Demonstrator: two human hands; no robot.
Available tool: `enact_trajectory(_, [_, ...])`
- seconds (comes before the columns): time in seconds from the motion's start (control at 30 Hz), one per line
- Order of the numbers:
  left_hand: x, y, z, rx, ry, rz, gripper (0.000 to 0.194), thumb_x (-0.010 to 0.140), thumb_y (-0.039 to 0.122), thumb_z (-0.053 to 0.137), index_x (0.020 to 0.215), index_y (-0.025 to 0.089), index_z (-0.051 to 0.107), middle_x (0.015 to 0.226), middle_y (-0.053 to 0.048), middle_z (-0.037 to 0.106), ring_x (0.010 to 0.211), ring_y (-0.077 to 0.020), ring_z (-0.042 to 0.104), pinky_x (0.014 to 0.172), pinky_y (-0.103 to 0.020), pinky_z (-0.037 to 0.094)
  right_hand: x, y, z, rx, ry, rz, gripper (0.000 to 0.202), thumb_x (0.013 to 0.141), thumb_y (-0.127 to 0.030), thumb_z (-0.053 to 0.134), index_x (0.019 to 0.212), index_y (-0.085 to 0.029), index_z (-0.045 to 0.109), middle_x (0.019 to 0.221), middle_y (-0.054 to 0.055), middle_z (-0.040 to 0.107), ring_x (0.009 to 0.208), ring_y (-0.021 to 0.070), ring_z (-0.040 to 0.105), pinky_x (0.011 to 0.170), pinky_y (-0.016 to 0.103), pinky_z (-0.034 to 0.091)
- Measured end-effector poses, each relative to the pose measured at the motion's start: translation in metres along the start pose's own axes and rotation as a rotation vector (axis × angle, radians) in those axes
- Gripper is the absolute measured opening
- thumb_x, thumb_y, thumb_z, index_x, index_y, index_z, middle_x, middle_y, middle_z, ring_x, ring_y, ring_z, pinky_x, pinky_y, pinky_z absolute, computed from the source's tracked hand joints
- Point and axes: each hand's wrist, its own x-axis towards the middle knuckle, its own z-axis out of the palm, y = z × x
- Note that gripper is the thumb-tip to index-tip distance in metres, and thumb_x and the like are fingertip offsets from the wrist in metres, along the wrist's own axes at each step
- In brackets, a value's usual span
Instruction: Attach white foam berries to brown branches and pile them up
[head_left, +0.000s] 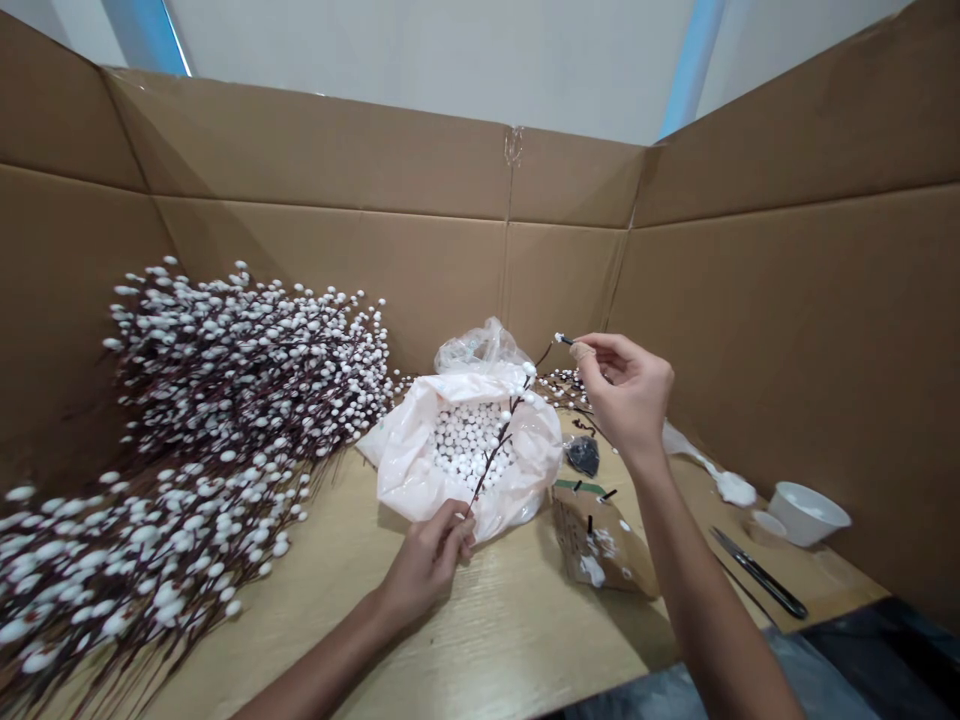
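Berry twig [491, 458] slanted across an open plastic bag [405, 455] of white balls [457, 440], its lower end pinched by the left hand [427, 560]. The right hand [626, 385] pinched a white-tipped black stick [567, 341] at the twig's top. Dabbing seemed underway; the next move called for steadiness.

Cardboard wall [337, 260], twelve o'clock: matt, creased. Bag [407, 472], six: crinkled plastic. Tabletop [480, 630], six: glossy, wood-look. Berry stem [492, 458], six: knobbly, matt. Tweezers [763, 577], four: probably metal.

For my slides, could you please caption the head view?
Left hand holds a twig by a bag of white balls; right hand pinches a stick near the twig's tip.
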Motion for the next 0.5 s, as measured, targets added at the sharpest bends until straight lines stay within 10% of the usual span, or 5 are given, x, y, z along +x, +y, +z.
enact_trajectory(0.5, [-0.001,0.002,0.0,0.01,0.005,-0.017,0.014,0.09,0.029,0.04,0.092,0.019,0.051,0.062,0.001,0.061,0.055,-0.0121,0.06,0.057,-0.023,0.048,-0.004,-0.021,-0.007,0.19,-0.07,0.083,0.01,0.075,-0.025,0.066,0.073,-0.015,0.067,0.06,0.0,0.062,0.051,0.01,0.054,0.049,0.025,0.048])
